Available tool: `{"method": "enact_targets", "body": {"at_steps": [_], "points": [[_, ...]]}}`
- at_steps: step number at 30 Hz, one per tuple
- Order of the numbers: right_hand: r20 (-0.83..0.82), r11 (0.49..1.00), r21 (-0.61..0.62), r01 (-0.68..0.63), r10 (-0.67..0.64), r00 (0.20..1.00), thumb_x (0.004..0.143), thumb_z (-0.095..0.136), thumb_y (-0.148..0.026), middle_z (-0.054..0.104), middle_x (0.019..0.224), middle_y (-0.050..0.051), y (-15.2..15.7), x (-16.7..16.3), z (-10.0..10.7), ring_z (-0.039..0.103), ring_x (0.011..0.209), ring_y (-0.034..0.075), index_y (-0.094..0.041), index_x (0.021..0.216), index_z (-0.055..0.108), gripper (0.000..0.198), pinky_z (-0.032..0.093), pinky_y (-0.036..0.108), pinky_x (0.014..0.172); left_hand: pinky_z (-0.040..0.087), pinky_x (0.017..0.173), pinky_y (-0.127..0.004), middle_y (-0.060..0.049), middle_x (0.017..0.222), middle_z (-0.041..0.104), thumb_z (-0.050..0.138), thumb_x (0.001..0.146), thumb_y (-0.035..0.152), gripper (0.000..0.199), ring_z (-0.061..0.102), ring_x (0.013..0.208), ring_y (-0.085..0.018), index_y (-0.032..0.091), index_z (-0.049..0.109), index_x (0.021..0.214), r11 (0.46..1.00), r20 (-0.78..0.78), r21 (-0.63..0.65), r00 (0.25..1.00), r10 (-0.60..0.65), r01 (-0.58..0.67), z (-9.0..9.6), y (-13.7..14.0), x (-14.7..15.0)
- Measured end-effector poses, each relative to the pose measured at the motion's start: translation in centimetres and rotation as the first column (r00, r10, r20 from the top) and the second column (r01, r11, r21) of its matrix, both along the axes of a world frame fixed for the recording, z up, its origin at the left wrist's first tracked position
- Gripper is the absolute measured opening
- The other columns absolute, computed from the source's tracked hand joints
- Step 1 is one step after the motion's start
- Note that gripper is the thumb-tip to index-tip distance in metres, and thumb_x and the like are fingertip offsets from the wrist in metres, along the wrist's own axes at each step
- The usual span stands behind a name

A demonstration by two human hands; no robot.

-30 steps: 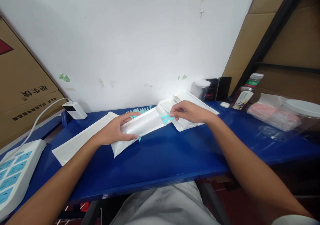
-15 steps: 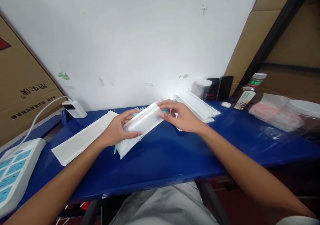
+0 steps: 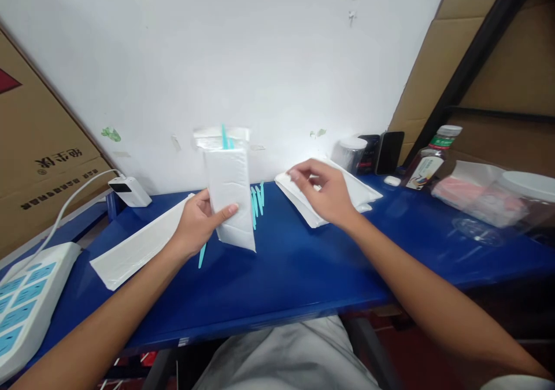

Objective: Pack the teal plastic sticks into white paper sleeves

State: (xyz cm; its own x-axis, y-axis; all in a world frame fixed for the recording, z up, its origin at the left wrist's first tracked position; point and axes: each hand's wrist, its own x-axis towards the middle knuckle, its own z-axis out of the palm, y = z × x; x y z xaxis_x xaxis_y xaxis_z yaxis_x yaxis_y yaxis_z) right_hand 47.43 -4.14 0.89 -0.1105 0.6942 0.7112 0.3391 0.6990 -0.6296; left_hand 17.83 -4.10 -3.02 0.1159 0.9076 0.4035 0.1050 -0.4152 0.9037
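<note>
My left hand (image 3: 200,218) is closed around a white padded mailer (image 3: 229,190), held upright above the desk with its thumb across the front. Teal sticks (image 3: 225,138) poke out of the mailer's open top, in front of its raised flap. Several more teal sticks (image 3: 258,202) lie on the desk behind it, and a single teal stick (image 3: 202,256) lies below my left hand. Over a stack of white mailers (image 3: 299,199) hovers my right hand (image 3: 325,188), fingers loosely curled and nothing visible in them. Another long white mailer (image 3: 143,245) lies flat under my left forearm.
On the left are a power strip (image 3: 39,297) and a white cabled device (image 3: 130,191). A lidded jar (image 3: 350,154), dark phones (image 3: 390,153), a bottle (image 3: 427,159) and a clear container (image 3: 526,199) stand on the right. A white wall (image 3: 260,60) closes off the blue desk (image 3: 295,280).
The mailer has swung from a slant to upright, and teal sticks now show at its top. My right hand has let go of it and moved right, over the stacked mailers.
</note>
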Motion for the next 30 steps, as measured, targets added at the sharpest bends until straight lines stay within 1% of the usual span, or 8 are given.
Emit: {"method": "enact_targets", "body": {"at_steps": [5,9,13,16,18,22,27,30], "points": [[0.146,0.944,-0.193,-0.268,0.298,0.944,0.101,0.068,-0.050,0.075,0.090,0.004,-0.9,-2.1,-1.8,0.064,0.078,0.017,-0.020,0.097,0.075,0.030,0.048,0.027,0.064,0.058,0.108,-0.051,-0.015,0.140,0.072,0.082,0.088,0.053,0.062,0.070,0.128,-0.036,0.020,0.066,0.139,0.987,-0.092,-0.010,0.983,-0.160,0.160,-0.6,-1.1,1.7],[0.134,0.957,-0.147,-0.252,0.271,0.953,0.104,0.063,-0.046,0.070,0.082,0.003,-1.3,-2.4,-2.0,0.061,0.074,0.016,-0.020,0.091,0.071,0.029,0.044,0.026,0.059,0.059,0.105,-0.051,-0.013,0.130,0.076,0.066,0.097,0.064,0.055,0.071,0.122,-0.035,0.021,0.072,0.129,0.989,-0.187,0.047,0.974,-0.126,0.137,0.2,-1.4,1.5],[0.064,0.972,-0.123,-0.200,0.209,0.976,0.104,0.061,-0.048,0.069,0.087,0.003,-1.1,-1.6,-1.3,0.061,0.076,0.017,-0.021,0.095,0.068,0.029,0.047,0.027,0.062,0.066,0.079,-0.046,-0.007,0.093,0.077,0.064,0.098,0.065,0.046,0.077,0.085,-0.030,0.021,0.078,0.098,0.998,-0.228,0.045,0.973,-0.041,0.052,1.2,-1.3,0.8],[0.068,0.970,-0.135,-0.201,0.212,0.975,0.105,0.060,-0.048,0.068,0.089,0.004,-0.9,-1.4,-1.2,0.063,0.080,0.017,-0.021,0.096,0.064,0.029,0.049,0.028,0.066,0.064,0.063,-0.040,-0.004,0.084,0.071,0.065,0.098,0.061,0.044,0.075,0.066,-0.024,0.020,0.073,0.084,0.998,-0.225,0.054,0.974,-0.012,0.025,1.2,-1.5,0.8],[0.070,0.965,-0.139,-0.224,0.235,0.969,0.105,0.061,-0.048,0.070,0.097,0.005,-0.8,-1.5,-1.4,0.065,0.088,0.019,-0.021,0.104,0.064,0.026,0.051,0.029,0.072,0.064,0.062,-0.039,-0.004,0.089,0.074,0.066,0.098,0.059,0.040,0.075,0.068,-0.024,0.021,0.075,0.092,0.997,-0.213,0.066,0.977,-0.025,0.040,1.0,-1.7,1.0],[0.067,0.944,-0.169,-0.285,0.299,0.952,0.102,0.067,-0.051,0.075,0.109,0.006,-0.8,-1.9,-1.8,0.068,0.096,0.021,-0.022,0.120,0.068,0.034,0.054,0.030,0.077,0.069,0.078,-0.043,-0.008,0.114,0.080,0.080,0.088,0.055,0.048,0.078,0.097,-0.031,0.023,0.075,0.124,0.991,-0.245,0.037,0.963,-0.116,0.129,-0.1,-2.0,1.5],[0.071,0.958,-0.159,-0.238,0.252,0.965,0.105,0.063,-0.052,0.076,0.096,0.006,-0.7,-1.9,-1.9,0.068,0.087,0.021,-0.019,0.106,0.074,0.035,0.054,0.031,0.076,0.069,0.082,-0.046,-0.007,0.107,0.083,0.080,0.090,0.051,0.041,0.080,0.094,-0.033,0.023,0.079,0.118,0.992,-0.262,-0.029,0.957,-0.125,0.122,-0.9,-2.1,1.9],[0.046,0.886,-0.282,-0.369,0.397,0.917,0.101,0.069,-0.053,0.078,0.117,0.008,-0.7,-2.0,-2.1,0.071,0.102,0.024,-0.020,0.122,0.074,0.040,0.057,0.034,0.083,0.069,0.086,-0.047,-0.009,0.114,0.083,0.081,0.089,0.050,0.042,0.080,0.101,-0.034,0.021,0.079,0.120,0.996,-0.152,-0.005,0.985,-0.087,0.088,-1.0,-2.0,2.1]]}}
